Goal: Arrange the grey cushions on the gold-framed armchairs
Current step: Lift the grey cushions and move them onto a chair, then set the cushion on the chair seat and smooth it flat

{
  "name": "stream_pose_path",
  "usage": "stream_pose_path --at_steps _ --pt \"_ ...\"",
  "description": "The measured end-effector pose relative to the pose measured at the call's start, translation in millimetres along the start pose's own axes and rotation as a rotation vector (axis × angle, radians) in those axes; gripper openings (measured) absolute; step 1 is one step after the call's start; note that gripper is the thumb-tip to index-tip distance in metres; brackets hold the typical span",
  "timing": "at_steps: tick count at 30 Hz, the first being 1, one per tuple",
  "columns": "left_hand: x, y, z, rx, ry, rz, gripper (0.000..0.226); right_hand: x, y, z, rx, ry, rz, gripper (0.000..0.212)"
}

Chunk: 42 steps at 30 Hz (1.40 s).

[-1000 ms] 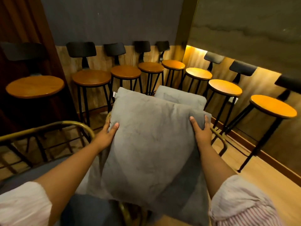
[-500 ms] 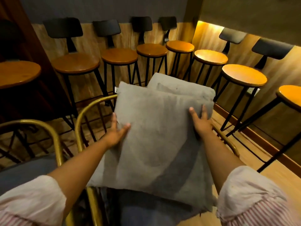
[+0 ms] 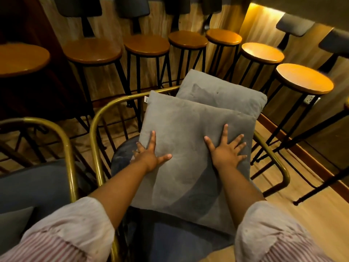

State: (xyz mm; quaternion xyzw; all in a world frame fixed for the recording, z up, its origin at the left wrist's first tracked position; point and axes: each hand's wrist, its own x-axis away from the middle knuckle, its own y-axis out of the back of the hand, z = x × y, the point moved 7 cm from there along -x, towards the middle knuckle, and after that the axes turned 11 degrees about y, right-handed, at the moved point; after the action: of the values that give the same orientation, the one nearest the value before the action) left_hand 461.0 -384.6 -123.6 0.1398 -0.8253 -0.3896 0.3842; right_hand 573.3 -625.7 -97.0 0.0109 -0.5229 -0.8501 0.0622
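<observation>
Now down from a two-handed edge grip, front cushion (image 3: 190, 148) leaning on rear cushion (image 3: 224, 93) in gold-framed armchair (image 3: 98, 118), left hand (image 3: 149, 156) and right hand (image 3: 226, 152) pressing flat, fingers (image 3: 234, 140) spread, gripping nothing; probably only patting into place left.

The rear cushion (image 3: 222, 95) is partly covered by the front cushion (image 3: 188, 148), which also hides most of the armchair's seat (image 3: 122, 157). The stool backrests (image 3: 132, 6) are cut off by the top edge. The tag (image 3: 146, 99) cannot be read.
</observation>
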Motion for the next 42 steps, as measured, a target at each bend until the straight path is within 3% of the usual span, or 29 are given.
stream_pose_path --at_steps 7,12,16,22,27,33,38,42 --pt "61.3 23.9 27.7 0.018 -0.292 -0.082 0.067 64.7 -6.4 49.7 0.140 0.101 -0.053 0.065" --pt "113.4 73.8 103.1 -0.010 -0.342 -0.247 0.057 135.1 -40.6 122.6 -0.032 0.271 0.013 0.065" --pt "153.2 119.0 208.6 -0.007 -0.248 -0.352 0.055 203.0 -86.7 209.1 -0.298 0.416 0.090 0.059" --pt "200.3 181.1 403.1 0.099 -0.007 -0.419 0.061 324.3 -172.2 340.4 -0.429 0.576 0.302 0.056" --pt "233.7 217.7 559.9 0.262 0.263 -0.485 0.057 404.7 -250.9 413.0 -0.505 0.562 0.506 0.059" --pt "239.0 222.2 691.8 0.427 0.515 -0.444 0.059 454.7 -337.7 431.2 -0.512 0.377 0.665 0.060" --pt "199.6 225.6 761.0 0.499 0.640 -0.444 0.062 450.1 -398.8 414.6 -0.495 0.168 0.741 0.068" --pt "167.3 214.4 797.5 0.563 0.705 -0.421 0.062 444.7 -446.6 402.4 -0.451 0.135 0.823 0.081"
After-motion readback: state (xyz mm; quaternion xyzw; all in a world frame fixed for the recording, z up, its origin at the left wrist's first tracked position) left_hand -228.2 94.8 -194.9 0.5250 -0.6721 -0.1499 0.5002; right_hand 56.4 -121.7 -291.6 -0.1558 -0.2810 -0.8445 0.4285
